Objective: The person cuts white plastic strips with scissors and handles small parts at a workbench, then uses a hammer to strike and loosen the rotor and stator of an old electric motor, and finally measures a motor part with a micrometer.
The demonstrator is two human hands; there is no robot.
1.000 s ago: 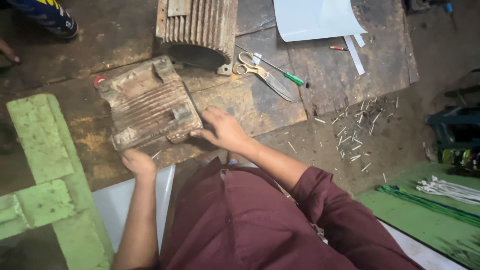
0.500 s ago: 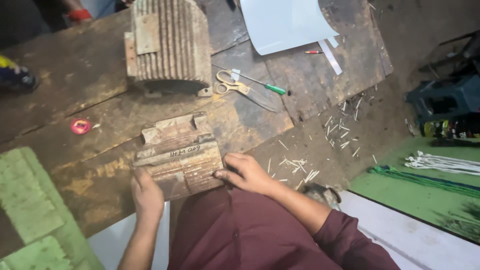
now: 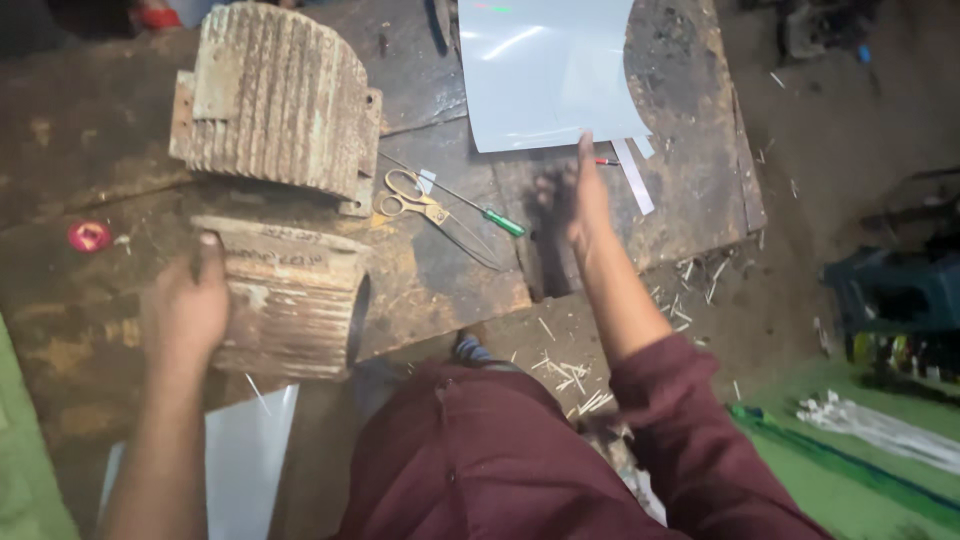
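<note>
Two ribbed, rusty metal housings are seen in the head view on a dark, stained wooden tabletop [image 3: 440,290]. The smaller housing [image 3: 285,300] lies at the near left edge, on its side, its open end turned right. The left hand [image 3: 185,310] is laid flat against its left flank, fingers spread over the ribs, thumb up near the top edge; nothing is clasped, the hand is only pressed against it. The larger housing [image 3: 275,100] stands just beyond, at far left.

The right hand [image 3: 575,200] is stretched out over the middle of the tabletop, blurred, fingers extended and holding nothing, its fingertips at the near edge of a pale grey sheet [image 3: 545,70] lying at the far side. Scissors [image 3: 410,195] with yellowish handles and a green-handled screwdriver [image 3: 470,205] lie between the two hands. A small red disc [image 3: 88,236] sits at far left. Pale offcuts [image 3: 570,375] are scattered on the floor to the near right.
</note>
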